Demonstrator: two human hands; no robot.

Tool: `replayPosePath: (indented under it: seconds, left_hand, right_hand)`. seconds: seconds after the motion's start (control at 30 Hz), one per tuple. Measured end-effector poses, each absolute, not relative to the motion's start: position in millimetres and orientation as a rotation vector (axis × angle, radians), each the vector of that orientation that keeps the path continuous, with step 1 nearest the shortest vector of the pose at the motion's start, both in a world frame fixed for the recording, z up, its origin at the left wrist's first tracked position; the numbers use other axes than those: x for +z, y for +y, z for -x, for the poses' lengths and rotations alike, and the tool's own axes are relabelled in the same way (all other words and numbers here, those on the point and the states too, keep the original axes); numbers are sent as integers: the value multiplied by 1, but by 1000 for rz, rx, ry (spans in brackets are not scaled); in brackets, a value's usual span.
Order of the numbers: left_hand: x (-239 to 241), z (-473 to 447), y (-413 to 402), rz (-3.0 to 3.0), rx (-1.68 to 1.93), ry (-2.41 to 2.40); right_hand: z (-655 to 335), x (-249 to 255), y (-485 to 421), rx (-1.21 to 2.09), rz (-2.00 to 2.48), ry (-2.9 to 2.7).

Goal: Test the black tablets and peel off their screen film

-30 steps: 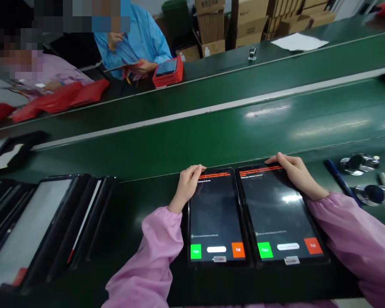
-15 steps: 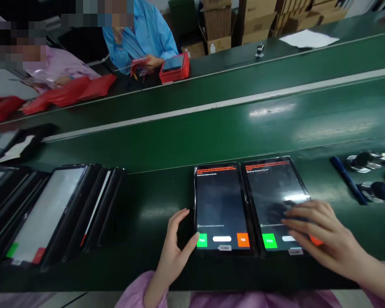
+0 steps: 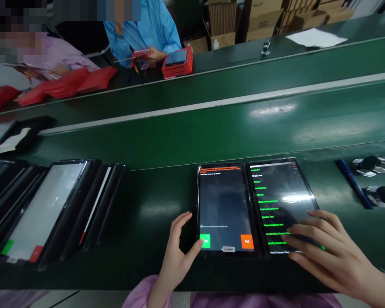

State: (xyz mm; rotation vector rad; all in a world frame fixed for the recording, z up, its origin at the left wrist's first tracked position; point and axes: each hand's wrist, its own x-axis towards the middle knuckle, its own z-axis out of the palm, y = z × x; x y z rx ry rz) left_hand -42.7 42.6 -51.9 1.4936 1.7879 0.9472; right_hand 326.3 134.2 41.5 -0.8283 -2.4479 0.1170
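Two dark tablets lie side by side on the green bench in front of me. The left tablet (image 3: 226, 205) shows red text at the top and a green and an orange button at the bottom. My left hand (image 3: 176, 256) is open, its thumb tip on the green button. The right tablet (image 3: 280, 201) shows a list of green text lines. My right hand (image 3: 327, 252) is open with fingers spread, hovering over or touching the tablet's lower right part.
A row of several tablets (image 3: 48, 209) leans at the left. A blue pen (image 3: 353, 184) and shiny metal pieces (image 3: 372, 164) lie at the right. Beyond the conveyor belt (image 3: 211, 128), two people handle red sleeves (image 3: 67, 85) and a red stack (image 3: 178, 64). Cardboard boxes stand behind.
Both hands came back from the tablets' top edges to their lower parts. The right tablet's screen switched from the pass/fail page to a green text list. The left thumb reached the green button.
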Motion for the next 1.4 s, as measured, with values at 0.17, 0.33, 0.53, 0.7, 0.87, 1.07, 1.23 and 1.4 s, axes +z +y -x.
replayPosePath:
  seconds: [0.17, 0.33, 0.53, 0.7, 0.87, 1.07, 1.23, 1.4]
  left_hand:
    - [-40, 49, 92, -1764, 964, 1746]
    - [-20, 41, 186, -2105, 723, 1709]
    - [-12, 48, 181, -2278, 702, 1720]
    - [-11, 49, 186, -2298, 767, 1726]
    - [-19, 41, 204, -2324, 704, 1728]
    - [-28, 44, 201, -2375, 702, 1723]
    - [-29, 44, 199, -2386, 679, 1742]
    - [-24, 43, 202, -2454, 605, 1729]
  right_hand:
    - [-322, 32, 184, 14, 1057, -2477]
    - [-300, 10, 239, -82, 1358, -2556]
    - [-298, 14, 218, -84, 1097, -2569]
    - [-296, 10, 218, -113, 1157, -2443]
    - [-288, -2, 233, -118, 1210, -2479]
    - [-290, -7, 232, -79, 1238, -2508]
    - [-292, -9, 235, -52, 1229, -2521]
    - [-289, -9, 238, -22, 1231, -2506]
